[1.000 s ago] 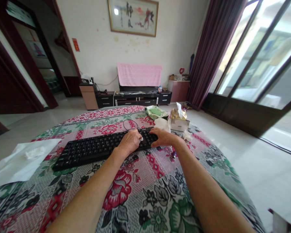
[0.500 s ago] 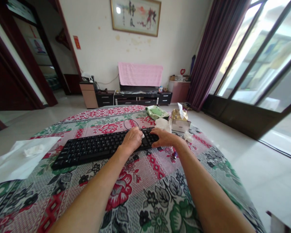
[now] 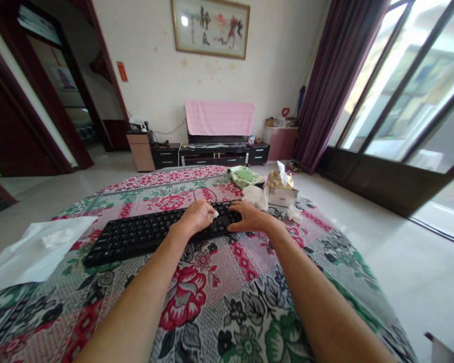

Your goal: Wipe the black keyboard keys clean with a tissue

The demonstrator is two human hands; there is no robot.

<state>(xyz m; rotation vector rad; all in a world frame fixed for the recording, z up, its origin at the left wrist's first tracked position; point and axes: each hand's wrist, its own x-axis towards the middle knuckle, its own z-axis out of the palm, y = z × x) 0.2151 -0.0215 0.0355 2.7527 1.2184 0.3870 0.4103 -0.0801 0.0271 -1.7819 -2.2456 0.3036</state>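
Observation:
A black keyboard (image 3: 136, 232) lies at a slant across the flowered tablecloth. My left hand (image 3: 196, 218) is closed around a small wad of white tissue (image 3: 214, 215) and rests over the keys right of the middle. Part of the wad shows beside the fingers; the rest is hidden in them. My right hand (image 3: 249, 217) grips the keyboard's right end, with thumb and fingers apart across the number pad. That end is partly covered by the hand. A thin black cable (image 3: 204, 188) loops behind the keyboard.
A tissue box (image 3: 283, 195), a crumpled white tissue (image 3: 255, 195) and a green cloth item (image 3: 245, 176) stand or lie beyond my right hand. A smaller tissue scrap (image 3: 294, 214) is near the box. White paper (image 3: 22, 257) with a tissue (image 3: 56, 238) on it lies at left.
My left hand has slid left along the keys with the tissue. My right hand has shifted slightly left on the keyboard. The view has tilted a little.

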